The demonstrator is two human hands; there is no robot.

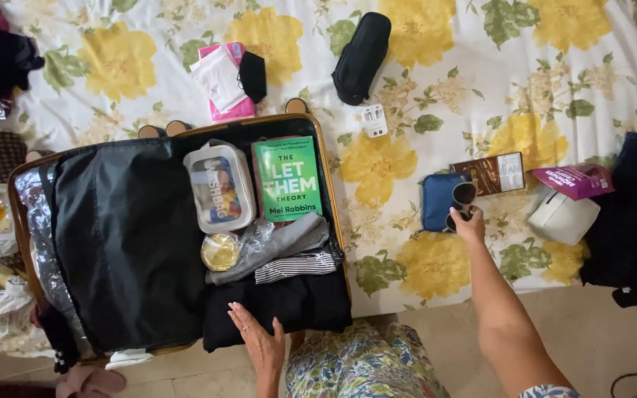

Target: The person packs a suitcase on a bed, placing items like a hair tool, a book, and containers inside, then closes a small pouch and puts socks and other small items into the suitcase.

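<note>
An open suitcase (pixel 329 184) lies on a floral bedsheet, holding a green book (pixel 286 177), a clear zip pouch (pixel 220 186), a round yellow tin (pixel 220 252), grey and striped rolled clothes (pixel 282 250) and folded black clothing (pixel 289 304). My left hand (pixel 259 339) rests flat on the black clothing at the case's near edge. My right hand (pixel 468 221) reaches onto the bed and grips a pair of dark sunglasses (pixel 462 199) lying on a blue pouch (pixel 436 200).
On the bed lie a brown box (pixel 489 174), a magenta packet (pixel 573 179), a white pouch (pixel 563 218), a black case (pixel 361 56), a white plug adapter (pixel 374 120), pink packets with a black mask (pixel 230 77). Dark clothing (pixel 632 221) sits at right.
</note>
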